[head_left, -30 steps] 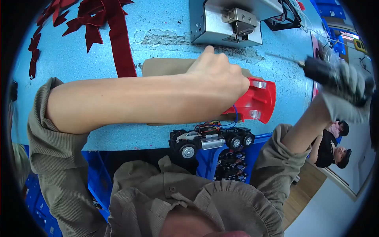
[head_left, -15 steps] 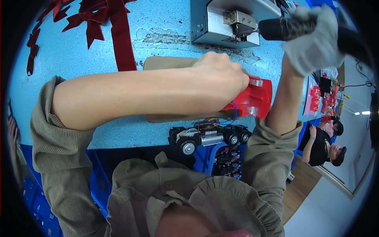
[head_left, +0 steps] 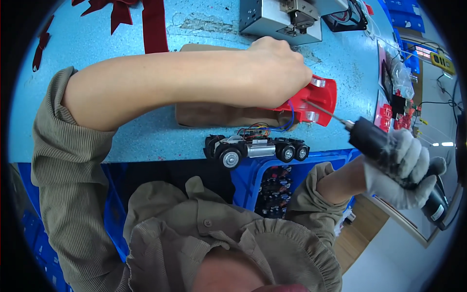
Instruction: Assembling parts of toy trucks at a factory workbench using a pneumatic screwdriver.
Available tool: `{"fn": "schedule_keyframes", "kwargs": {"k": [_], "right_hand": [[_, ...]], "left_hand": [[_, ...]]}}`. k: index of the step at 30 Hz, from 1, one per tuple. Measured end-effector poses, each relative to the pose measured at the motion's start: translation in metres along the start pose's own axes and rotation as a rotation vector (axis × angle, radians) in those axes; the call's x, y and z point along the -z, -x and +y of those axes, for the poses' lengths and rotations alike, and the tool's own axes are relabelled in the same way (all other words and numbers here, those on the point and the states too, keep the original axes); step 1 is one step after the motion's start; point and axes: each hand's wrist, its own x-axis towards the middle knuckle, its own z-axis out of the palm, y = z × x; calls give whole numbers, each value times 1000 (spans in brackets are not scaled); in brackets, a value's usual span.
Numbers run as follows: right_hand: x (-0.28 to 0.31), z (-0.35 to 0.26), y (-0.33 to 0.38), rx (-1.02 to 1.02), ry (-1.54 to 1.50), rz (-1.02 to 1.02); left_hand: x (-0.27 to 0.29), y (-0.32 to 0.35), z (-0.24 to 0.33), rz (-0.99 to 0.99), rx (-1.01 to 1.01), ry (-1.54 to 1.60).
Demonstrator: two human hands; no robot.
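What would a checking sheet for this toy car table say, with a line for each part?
Surface: blue speckled table, worn patch near the top.
Job's things: red toy car shell on a brown pad; black chassis with wheels at the table edge.
Clutter: dark red ribbon; grey metal box.
Grips: left hand presses the shell; gloved right hand holds a black power screwdriver, bit at the shell.
Cables: blue wire from shell to chassis.
Surroundings: blue crate below.

The left hand [head_left: 277, 73] covers the rear of the red toy car shell [head_left: 311, 100]; the grey metal device [head_left: 279, 19] is cut off at the top edge.
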Motion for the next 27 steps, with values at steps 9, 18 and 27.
{"fn": "schedule_keyframes", "kwargs": {"k": [9,18,27], "right_hand": [[13,53,15,-22,105,-219],[-4,62,16,-30,144,-201],[-12,64,16,-30,165,-273]], "left_hand": [[-2,-2,-1,22,-15,29],[-5,2,-3,-13,-10,51],[-28,41,-32,287,-176,677]]}}
